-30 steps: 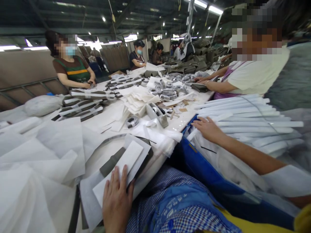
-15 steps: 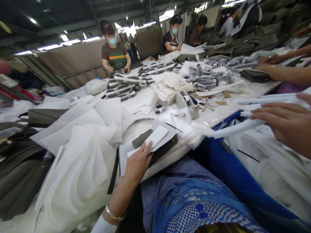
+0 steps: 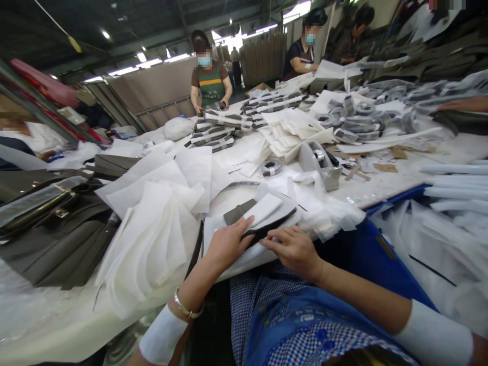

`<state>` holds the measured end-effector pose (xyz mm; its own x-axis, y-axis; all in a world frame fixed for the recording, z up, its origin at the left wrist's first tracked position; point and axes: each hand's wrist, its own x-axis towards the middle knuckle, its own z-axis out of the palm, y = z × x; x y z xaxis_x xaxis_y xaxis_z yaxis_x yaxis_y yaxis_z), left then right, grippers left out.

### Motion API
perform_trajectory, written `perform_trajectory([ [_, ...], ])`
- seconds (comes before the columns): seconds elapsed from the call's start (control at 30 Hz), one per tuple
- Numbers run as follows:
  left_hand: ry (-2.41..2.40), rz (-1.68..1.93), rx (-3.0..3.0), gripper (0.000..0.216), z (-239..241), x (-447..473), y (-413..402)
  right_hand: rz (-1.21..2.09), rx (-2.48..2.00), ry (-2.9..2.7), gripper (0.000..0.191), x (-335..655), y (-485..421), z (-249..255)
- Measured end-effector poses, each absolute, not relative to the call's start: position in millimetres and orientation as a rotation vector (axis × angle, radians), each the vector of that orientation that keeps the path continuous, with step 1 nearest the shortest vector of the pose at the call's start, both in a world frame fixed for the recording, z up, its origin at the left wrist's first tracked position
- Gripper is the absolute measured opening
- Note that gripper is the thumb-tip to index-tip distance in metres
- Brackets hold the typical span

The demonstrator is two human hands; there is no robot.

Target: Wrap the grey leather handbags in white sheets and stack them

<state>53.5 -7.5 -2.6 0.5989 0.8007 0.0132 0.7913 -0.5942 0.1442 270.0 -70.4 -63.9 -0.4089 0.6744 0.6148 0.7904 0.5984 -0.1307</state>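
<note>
Lengthwise, the dark piece (image 3: 273, 226) points away rightward.

There are two foreground hands (image 3: 224, 245), two white cuffs (image 3: 434, 331) and one bracelet (image 3: 185, 308) (silvery) — plus two blue masks (image 3: 205, 61).

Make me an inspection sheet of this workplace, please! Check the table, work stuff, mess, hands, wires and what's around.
Surface: white tabletop, largely covered.
Work things: white strip, olive piece and dark flat piece, close together.
Clutter: fanned white sheets, grey coils, brown scraps, dark handbag.
Hands: left hand lies over the work things' near side; right hand has its fingertips by the dark piece's near edge; grips unclear.
Cables: hanging cord, upper left; on the table, nothing seen for certain.
Surroundings: blue bin, white tubes, co-worker in green apron.
</note>
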Motion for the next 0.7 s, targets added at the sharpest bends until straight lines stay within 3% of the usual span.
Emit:
perform_trajectory([
  [0.1,1.33,0.11,2.695,0.052,-1,53,-10,-0.207,-1.154,-2.117,0.027,259,-58,-75],
  [0.27,1.362,0.134,2.716,0.075,-16,55,-19,0.014,-1.095,-2.029,0.034,259,-59,-84],
  [0.37,1.427,0.247,2.763,0.067,-34,58,-26,0.095,-1.015,-2.086,0.042,274,-62,-73],
  [0.53,1.477,0.388,2.848,0.057,-48,64,-37,-0.073,-1.007,-2.293,0.056,308,-40,-44],
  [0.7,1.55,0.261,2.811,0.051,-35,85,-38,-0.069,-0.976,-2.403,0.051,316,-10,-58],
])
